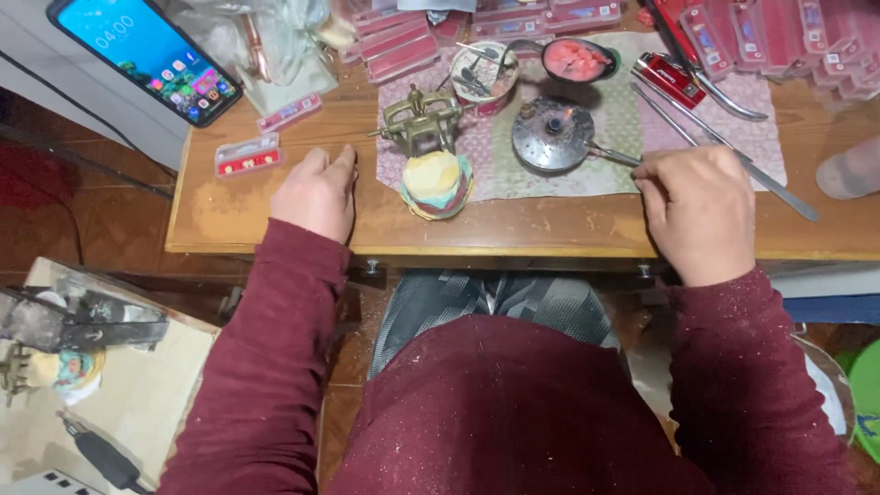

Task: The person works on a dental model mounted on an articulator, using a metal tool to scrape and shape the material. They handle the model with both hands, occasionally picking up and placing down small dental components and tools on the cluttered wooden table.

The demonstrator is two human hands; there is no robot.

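So the right hand [698, 213] is seen at about 3 o'clock on the wooden table [513, 227], fingers pinched narrow around a thin metal tool [612, 154] whose tip is laid against the round grey burner [552, 135]. That burner is parked just past centre, toward 12 o'clock, on a patterned cloth mat [632, 110].

The left hand [316, 192] is rested flat-ish at 9 o'clock, fingers loosely curled, nothing held in it. Just beside it, toward 3 o'clock, a brass articulator [422, 124] is stood with a plaster cast [436, 181] in yellowish and pink tones sat in front of it, close to the table edge.

Further out at 12 o'clock a small tin of instruments [484, 73] and a dark dish of pink wax [577, 60] are placed side by side. Long metal spatulas [733, 151] are laid at 2 o'clock. A phone [145, 55] is propped at 10 o'clock, and a little clear box [247, 156] is left near the left hand.
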